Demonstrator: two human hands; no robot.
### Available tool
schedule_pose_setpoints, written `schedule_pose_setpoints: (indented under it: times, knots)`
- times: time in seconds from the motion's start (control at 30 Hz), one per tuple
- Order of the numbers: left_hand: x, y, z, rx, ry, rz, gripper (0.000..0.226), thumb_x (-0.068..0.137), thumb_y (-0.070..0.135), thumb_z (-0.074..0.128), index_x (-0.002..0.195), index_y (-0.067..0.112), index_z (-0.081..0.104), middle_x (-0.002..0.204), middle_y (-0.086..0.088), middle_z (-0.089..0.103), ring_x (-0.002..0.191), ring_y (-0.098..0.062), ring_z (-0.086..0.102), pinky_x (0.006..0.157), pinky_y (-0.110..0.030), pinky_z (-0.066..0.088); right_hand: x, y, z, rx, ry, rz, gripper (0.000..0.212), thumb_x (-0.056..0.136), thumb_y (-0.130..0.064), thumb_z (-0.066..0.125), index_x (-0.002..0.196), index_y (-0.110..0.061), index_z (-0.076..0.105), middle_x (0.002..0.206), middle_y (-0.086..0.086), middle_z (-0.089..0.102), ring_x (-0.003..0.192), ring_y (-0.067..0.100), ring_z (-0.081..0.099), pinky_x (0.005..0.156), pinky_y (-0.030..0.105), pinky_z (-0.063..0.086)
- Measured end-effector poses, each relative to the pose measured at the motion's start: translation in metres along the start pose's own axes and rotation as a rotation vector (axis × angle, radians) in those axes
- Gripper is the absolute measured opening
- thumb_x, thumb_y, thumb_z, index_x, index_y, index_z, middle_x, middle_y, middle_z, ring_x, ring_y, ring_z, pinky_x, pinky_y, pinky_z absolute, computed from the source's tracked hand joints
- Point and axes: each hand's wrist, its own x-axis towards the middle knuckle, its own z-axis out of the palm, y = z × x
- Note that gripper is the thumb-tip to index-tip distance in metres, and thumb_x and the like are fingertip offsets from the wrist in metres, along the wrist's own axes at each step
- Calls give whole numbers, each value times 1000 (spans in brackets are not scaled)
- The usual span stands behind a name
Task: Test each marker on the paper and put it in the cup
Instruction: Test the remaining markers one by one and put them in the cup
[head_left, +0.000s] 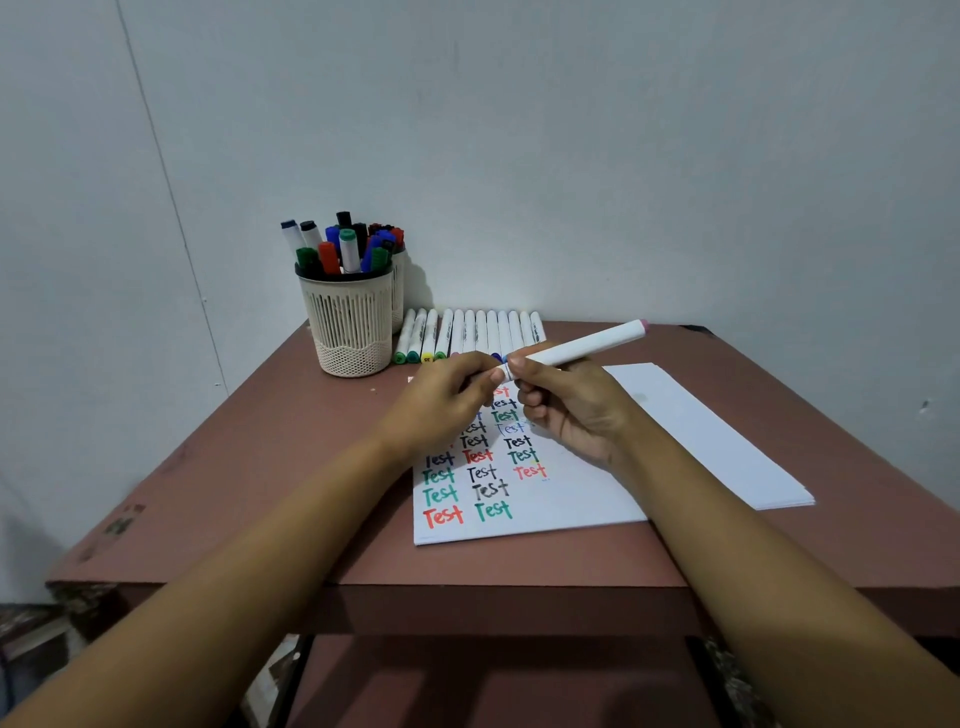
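Here our right hand (566, 405) is curled round the lower part of a white cylindrical plastic marker (582, 345), with the thumb on top. Our left hand (447, 400) pinches the marker's near end between thumb and fingertips, so both hands sit side by side on it. The marker slants up and away to the right of the right hand, its far end capped in pink.

Under both hands lies a white sheet of paper (571, 504) with rows of the word "Test" in red, green, black and blue. Just beyond the hands, a row of white markers (478, 332) lies side by side. Beyond and left of the left hand stands a cream slotted plastic cup (353, 322) full of capped markers. All of it rests on a matte reddish-brown surface (249, 467).
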Motion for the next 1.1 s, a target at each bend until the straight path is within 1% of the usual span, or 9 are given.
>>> schedule_pose_setpoints:
  times: [0.23,0.4,0.57,0.67,0.77,0.83,0.93,1.0,1.1]
  knots:
    - [3,-1,4,-64,22,-64,19,95,21,51,99,8,65,67,9,55,57,0,47,59,-20,39,2,-1,1,46,25,18,10,89,-5,59,81,-9,59,55,-1,47,44,4,44,41,14,35]
    - [11,-4,-3,-653,96,-339,10,89,11,59,94,4,63,60,6,56,53,-4,50,56,-18,44,2,-2,6,144,60,31,2,86,-11,63,87,-11,62,60,2,51,46,7,46,42,15,39]
    - [11,-3,-20,-1048,287,-472,5,87,12,59,83,9,60,63,3,51,57,-9,48,53,-19,48,2,-7,-3,264,279,2,20,88,-30,63,90,-11,57,61,4,52,47,10,47,43,18,41]
    - [13,-3,-31,-1102,399,-447,9,90,16,57,84,10,60,62,4,55,58,-8,53,58,-23,50,2,-5,-6,-52,498,-76,19,97,-29,49,95,-13,59,68,4,56,55,13,48,51,24,38]
    - [20,6,-45,-974,435,-397,11,92,15,53,85,9,59,72,0,59,70,-12,59,71,-26,54,0,6,-9,-592,606,-225,29,97,-23,44,120,-10,58,95,0,61,85,17,57,72,30,45]
    - [29,14,-62,-780,460,-348,9,93,12,53,92,5,58,80,-5,60,79,-17,62,75,-28,56,-4,14,-10,-950,527,-319,30,98,-23,45,119,-10,61,109,2,63,100,18,56,82,28,42]
    - [48,25,-98,-463,532,-243,21,93,12,54,111,3,53,88,-4,61,82,-15,65,73,-28,58,-2,24,-11,-1376,292,-240,30,96,-29,45,114,-17,66,120,1,63,110,21,57,94,35,44]
    - [61,31,-123,-284,571,-193,23,92,14,55,114,7,52,94,-4,61,84,-15,65,71,-26,58,-1,26,-12,-1518,206,-204,31,96,-31,45,116,-21,66,123,-1,62,114,20,54,96,37,43]
    - [79,34,-155,-143,607,-177,26,92,17,56,116,8,52,101,-10,61,89,-22,64,76,-32,57,-1,26,-14,-1533,212,-235,29,96,-31,46,116,-23,65,123,-3,61,114,18,53,94,33,43]
